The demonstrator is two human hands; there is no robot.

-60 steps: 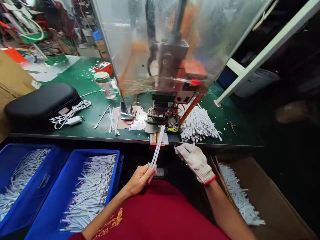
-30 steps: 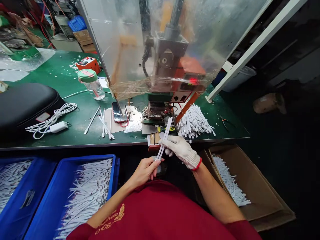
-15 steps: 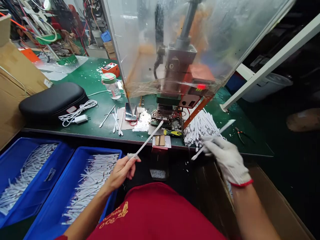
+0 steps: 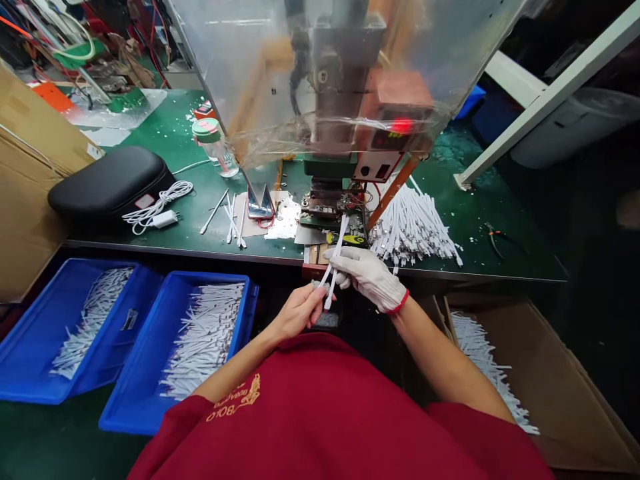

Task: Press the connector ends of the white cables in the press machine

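Observation:
My bare left hand (image 4: 300,308) is closed on a short white cable (image 4: 325,275), with a bit of grey material at its fingertips. My right hand (image 4: 367,275), in a white glove with a red cuff, pinches a second white cable (image 4: 343,230). The two cables cross at a narrow angle between my hands, just in front of the press (image 4: 327,193). One upper cable end reaches close to the press's lower block; whether it touches cannot be made out. A large pile of white cables (image 4: 413,227) lies on the bench right of the press.
A clear plastic shield (image 4: 265,73) hangs before the press. Blue bins (image 4: 113,417) of white cables stand at lower left, and a cardboard box (image 4: 560,373) of cables at lower right. A phone (image 4: 260,202), a bottle (image 4: 215,147), a black case (image 4: 107,177) and pliers (image 4: 495,240) lie on the bench.
My right hand has moved left from beside the pile with its cable to meet my left hand. My left hand has shifted right. The view has turned slightly.

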